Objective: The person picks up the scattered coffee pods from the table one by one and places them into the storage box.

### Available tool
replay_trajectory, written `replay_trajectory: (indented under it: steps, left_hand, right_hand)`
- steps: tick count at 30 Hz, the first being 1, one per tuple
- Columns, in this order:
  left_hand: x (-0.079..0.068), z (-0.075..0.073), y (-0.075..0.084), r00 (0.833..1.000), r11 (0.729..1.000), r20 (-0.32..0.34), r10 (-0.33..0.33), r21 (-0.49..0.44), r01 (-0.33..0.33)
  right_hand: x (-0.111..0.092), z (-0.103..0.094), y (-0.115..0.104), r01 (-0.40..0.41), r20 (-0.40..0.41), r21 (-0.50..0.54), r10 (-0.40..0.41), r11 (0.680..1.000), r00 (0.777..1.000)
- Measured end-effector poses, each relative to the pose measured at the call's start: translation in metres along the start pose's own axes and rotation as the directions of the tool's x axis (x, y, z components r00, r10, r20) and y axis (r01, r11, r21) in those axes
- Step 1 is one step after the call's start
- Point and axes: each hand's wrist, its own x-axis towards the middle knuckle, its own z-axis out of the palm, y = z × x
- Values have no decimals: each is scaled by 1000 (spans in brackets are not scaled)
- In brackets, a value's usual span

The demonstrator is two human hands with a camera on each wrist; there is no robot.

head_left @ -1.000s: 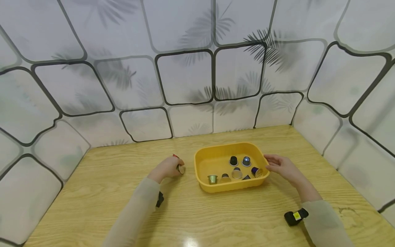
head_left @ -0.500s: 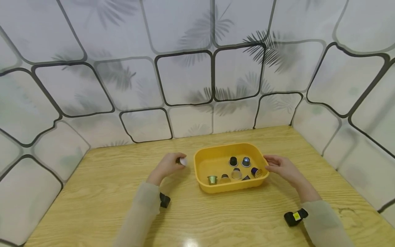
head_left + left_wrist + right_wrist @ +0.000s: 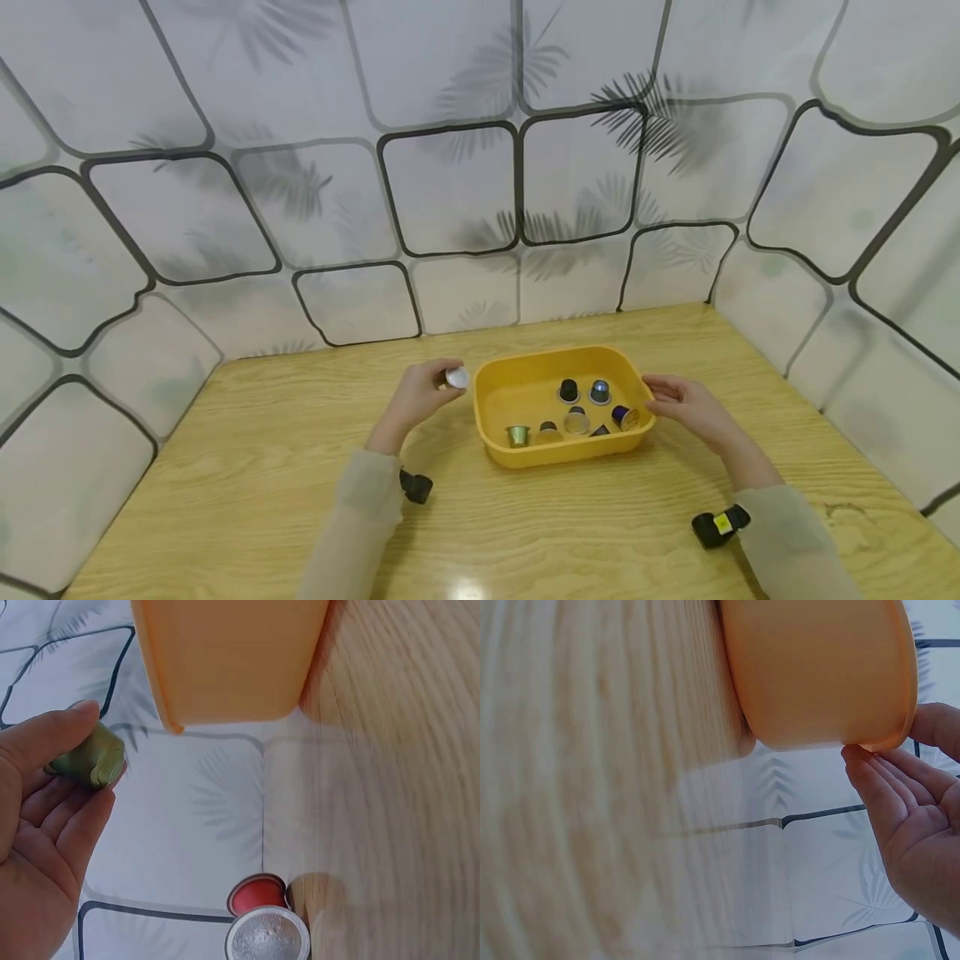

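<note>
My left hand [image 3: 417, 396] pinches a coffee capsule [image 3: 457, 377] between thumb and fingers, just off the left end of a yellow plastic bin [image 3: 525, 457]. In the head view its pale lid faces up toward me; the left wrist view shows its green body [image 3: 107, 759]. At the bin's opposite end, my right hand [image 3: 693, 410] pinches the rim, the thumb at the edge and the fingertips against the outer wall. Several capsules lie inside the bin, among them a green one [image 3: 517, 435], a black one [image 3: 568, 389], a blue one [image 3: 599, 391] and a purple one [image 3: 622, 417].
Beyond the left hand, the left wrist view shows a red capsule [image 3: 257, 895] and a silver-lidded capsule [image 3: 268, 937] on the wooden table [image 3: 465, 533]. The head view does not show them. A patterned cloth wall [image 3: 465, 192] encloses the table's back and sides.
My left hand has lifted the capsule off the table and carried it right toward the bin, turning its lid upward. The right hand and the bin have stayed put.
</note>
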Motion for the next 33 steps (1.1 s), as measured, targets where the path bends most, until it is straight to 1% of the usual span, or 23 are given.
replay_trajectory:
  steps: [3, 6, 14, 16, 23, 30, 33]
  left_hand:
    - [3, 4, 4, 1000, 999, -9, 19, -32, -19]
    - [5, 8, 8, 999, 998, -3, 32, -45, -32]
    - [12, 21, 19, 998, 993, 53, 45, -109, -39]
    - [13, 24, 21, 997, 993, 63, 55, -106, -48]
    - [19, 37, 25, 991, 996, 101, 88, -41, -84]
    - [22, 45, 28, 985, 996, 142, 94, -5, -95]
    - [25, 48, 30, 980, 993, 172, 105, 34, -113]
  right_hand:
    - [0, -1, 0, -3, -3, 0, 3, 1000, 1000]
    - [0, -1, 1, -3, -4, -2, 3, 1000, 1000]
    - [0, -1, 0, -1, -7, -5, 1, 1000, 1000]
    - [0, -1, 0, -2, -9, -4, 2, 1000, 1000]
    - [1, -1, 1, 3, -8, 0, -3, 1000, 1000]
    - [0, -1, 1, -1, -7, -2, 1, 1000, 1000]
    - [0, 0, 0, -1, -8, -5, 1, 1000, 1000]
